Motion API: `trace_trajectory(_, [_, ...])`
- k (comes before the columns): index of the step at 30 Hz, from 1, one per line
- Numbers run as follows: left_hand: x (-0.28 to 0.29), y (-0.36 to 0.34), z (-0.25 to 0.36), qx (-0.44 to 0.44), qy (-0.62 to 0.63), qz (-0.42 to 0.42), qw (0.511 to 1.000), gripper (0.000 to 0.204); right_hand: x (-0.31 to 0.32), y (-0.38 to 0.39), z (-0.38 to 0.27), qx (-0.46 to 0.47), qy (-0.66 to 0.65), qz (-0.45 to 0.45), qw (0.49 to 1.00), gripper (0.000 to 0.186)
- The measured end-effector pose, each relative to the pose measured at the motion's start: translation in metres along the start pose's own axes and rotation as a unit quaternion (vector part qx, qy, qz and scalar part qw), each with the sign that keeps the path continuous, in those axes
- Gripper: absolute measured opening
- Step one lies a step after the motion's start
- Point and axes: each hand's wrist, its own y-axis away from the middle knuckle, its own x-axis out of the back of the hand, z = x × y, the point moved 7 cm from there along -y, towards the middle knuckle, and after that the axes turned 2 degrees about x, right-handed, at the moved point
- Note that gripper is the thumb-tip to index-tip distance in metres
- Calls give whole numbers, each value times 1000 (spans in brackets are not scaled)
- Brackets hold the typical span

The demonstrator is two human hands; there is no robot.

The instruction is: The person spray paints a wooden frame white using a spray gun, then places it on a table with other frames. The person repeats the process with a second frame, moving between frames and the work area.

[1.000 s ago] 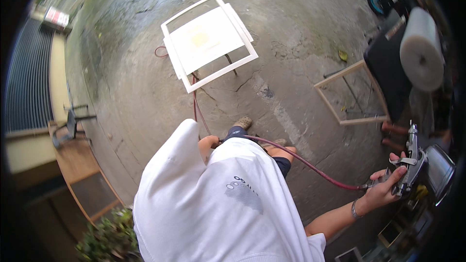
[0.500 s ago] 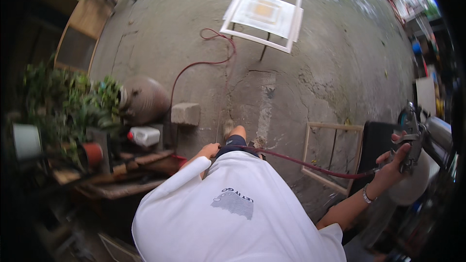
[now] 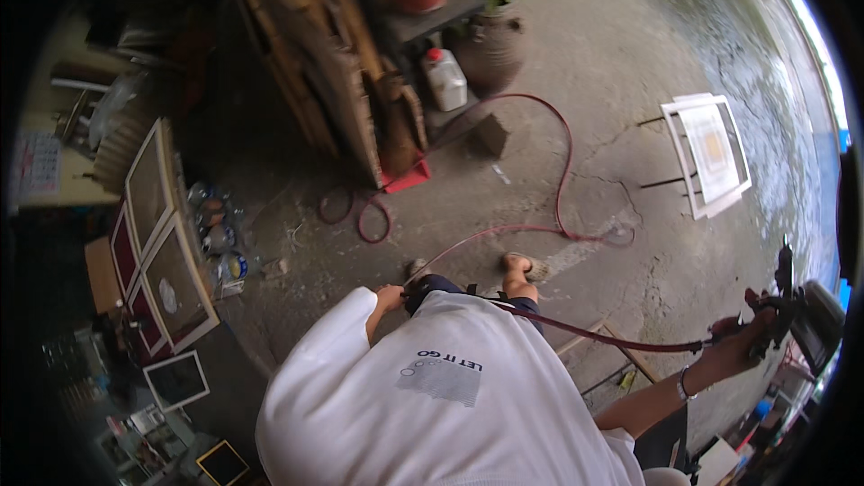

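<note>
My right hand [image 3: 745, 348] is raised at the right, its fingers wrapped round the handle of a spray gun [image 3: 817, 324] with a metal cup. A red air hose [image 3: 621, 340] runs from the gun's handle across my waist. At my left hip, my left hand [image 3: 391, 296] is closed on the same hose, which continues from there over the ground. Its fingertips are partly hidden. Farther off at the right, a pale flat piece with white frames [image 3: 711, 155] rests on a thin-legged stand, well away from both hands.
Hose loops [image 3: 374, 219] lie on the concrete by my feet. Ahead stand leaning wood planks [image 3: 310, 63], a white jug [image 3: 445, 81], a clay jar [image 3: 490, 52] and a block [image 3: 490, 135]. Frames [image 3: 171, 261] lean at left; a wooden frame [image 3: 634, 360] lies beside my right arm.
My view has swung left: the framed piece has shifted to the right, and the planks and left-hand frames have come into view. Both hands keep their hold.
</note>
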Motion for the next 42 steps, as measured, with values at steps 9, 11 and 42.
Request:
trace_trajectory(9, [111, 41, -107, -99, -25, 58, 993, 34, -150, 191, -141, -81, -213, -219, 949, 41])
trace_trajectory(11, [217, 151, -5, -346, 235, 214, 883, 46, -187, 231, -180, -60, -239, -271, 931, 33])
trace_trajectory(42, [688, 150, -272, -123, 197, 793, 563, 34, -312, 517, -82, -125, 139, -586, 788, 37])
